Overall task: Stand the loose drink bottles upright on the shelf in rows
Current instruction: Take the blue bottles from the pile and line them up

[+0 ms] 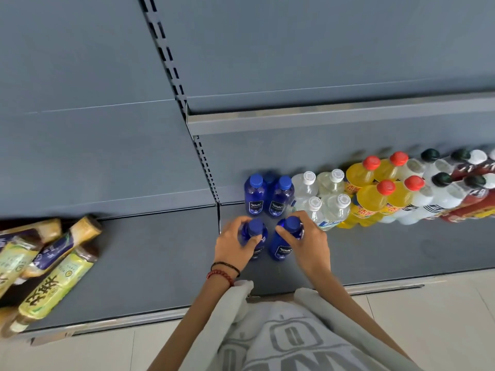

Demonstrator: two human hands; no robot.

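Observation:
On the grey bottom shelf [388,253], my left hand [234,243] grips an upright blue bottle [257,238] around its shoulder. My right hand [308,241] grips a second upright blue bottle [284,246] beside it. Both stand just in front of two more blue bottles [267,196] at the back of the shelf. To their right run rows of clear white-capped bottles [325,200], yellow red-capped bottles [375,194], white black-capped bottles [439,188] and red bottles [476,199], all upright.
On the neighbouring shelf bay to the left, several yellow-green and purple-labelled bottles [51,269] lie loose on their sides. An upper shelf edge [321,116] overhangs the rows. A slotted upright post [209,172] divides the bays. Pale floor tiles [428,330] lie below.

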